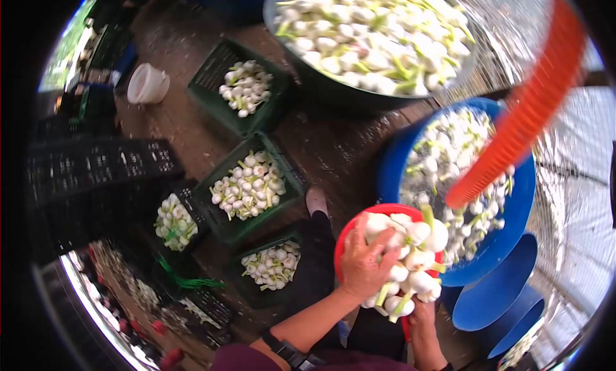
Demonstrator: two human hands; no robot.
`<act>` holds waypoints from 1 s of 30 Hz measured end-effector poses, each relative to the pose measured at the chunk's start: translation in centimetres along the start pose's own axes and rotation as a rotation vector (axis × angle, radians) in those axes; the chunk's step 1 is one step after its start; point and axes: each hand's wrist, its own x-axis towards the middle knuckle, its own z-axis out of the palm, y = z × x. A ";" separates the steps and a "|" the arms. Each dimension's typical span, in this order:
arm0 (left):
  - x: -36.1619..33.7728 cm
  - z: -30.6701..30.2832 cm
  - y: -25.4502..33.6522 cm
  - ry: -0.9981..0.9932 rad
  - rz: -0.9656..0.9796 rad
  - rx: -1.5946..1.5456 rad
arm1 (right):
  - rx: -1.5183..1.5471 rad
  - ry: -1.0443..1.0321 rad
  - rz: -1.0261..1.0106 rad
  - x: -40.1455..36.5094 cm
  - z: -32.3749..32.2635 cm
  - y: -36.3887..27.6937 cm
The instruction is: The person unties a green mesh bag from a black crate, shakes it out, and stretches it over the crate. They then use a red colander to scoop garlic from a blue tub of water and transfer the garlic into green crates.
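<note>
- White bulbs with green stems [420, 259] heap in a red bowl [385, 209], directly under left hand and above right hand
- Left hand [367, 259]: palm down, fingers spread over the heap, touching bulbs; wristwatch [292, 353] on that forearm, which reaches in from lower left
- Right hand [422, 314]: at bowl's near right side, partly hidden by bulbs, can't tell how tight the grip is
- Blue tub [523, 185] with more bulbs in water, just beyond bowl
- Orange hose [523, 124] hangs over blue tub, blocks part of view inside
- Large dark tub [366, 100] farther off, heaped with bulbs
- Green crates [212, 80] of bulbs on floor, left
</note>
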 end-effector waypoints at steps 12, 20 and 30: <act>21.7 -22.3 -17.4 0.757 0.074 -0.100 | -0.326 -0.561 -0.394 11.2 39.6 -5.0; 5.7 -23.8 -34.9 0.568 -0.532 -0.247 | -1.288 0.155 -1.583 26.4 57.8 -1.8; -19.2 -13.0 -31.6 0.391 -1.522 -0.607 | -1.242 -0.325 -2.003 23.4 55.2 -7.9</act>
